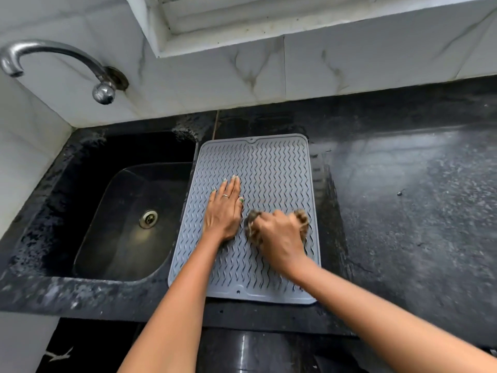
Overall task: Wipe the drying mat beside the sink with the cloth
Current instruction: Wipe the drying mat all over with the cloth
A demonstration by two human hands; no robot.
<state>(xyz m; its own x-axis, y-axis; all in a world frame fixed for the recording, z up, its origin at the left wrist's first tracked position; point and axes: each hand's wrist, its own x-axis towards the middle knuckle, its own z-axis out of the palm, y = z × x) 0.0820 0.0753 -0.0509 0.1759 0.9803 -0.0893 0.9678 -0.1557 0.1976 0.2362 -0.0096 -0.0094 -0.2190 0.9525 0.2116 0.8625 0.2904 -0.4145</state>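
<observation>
A grey drying mat with wavy raised ridges lies flat on the dark speckled counter, its left edge just beside the black sink and slightly overhanging the basin's rim. The left hand rests palm-down on the mat's left-middle part, fingers straight and close together, a ring on one finger, pressing the mat without gripping anything. Right next to it, the right hand is curled into a fist around a bunched brownish cloth, which bulges out on both sides of the knuckles and touches the mat's surface near its middle right. The cloth looks mottled, though it is blurred, so its pattern is hard to make out. Both forearms reach in from the lower edge across the counter's front lip. In the sink a round metal drain shows at the bottom, and a curved chrome tap comes out of the white marble-look wall tiles above it.
</observation>
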